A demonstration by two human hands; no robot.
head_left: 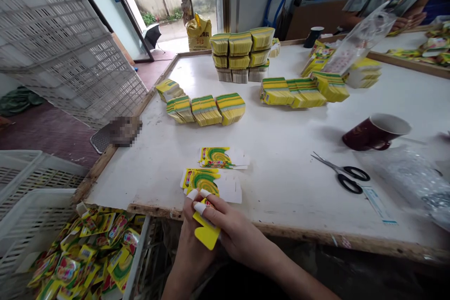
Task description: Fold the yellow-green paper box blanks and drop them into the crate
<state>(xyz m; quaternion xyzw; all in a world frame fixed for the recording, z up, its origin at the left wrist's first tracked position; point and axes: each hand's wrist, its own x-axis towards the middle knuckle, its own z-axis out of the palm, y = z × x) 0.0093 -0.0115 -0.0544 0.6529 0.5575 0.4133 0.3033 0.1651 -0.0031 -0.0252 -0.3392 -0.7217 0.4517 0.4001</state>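
Note:
Both my hands meet at the table's near edge on one flat yellow card packet (206, 234). My left hand (191, 243) grips it from below and my right hand (228, 229) presses it from above, with white finger covers on several fingertips. Just beyond them lies a small pile of flat yellow-green printed cards (202, 180), and a second pile (218, 157) sits a little farther out. Bundles of the same cards (206, 108) lie in a row at mid table, with taller stacks (242, 54) behind.
Black-handled scissors (342, 173) and a dark red mug (374, 132) lie to the right, beside clear plastic bags (411, 178). A white crate (137, 253) of loose packets stands at the lower left. Another person's hand (404, 21) works at the far right corner.

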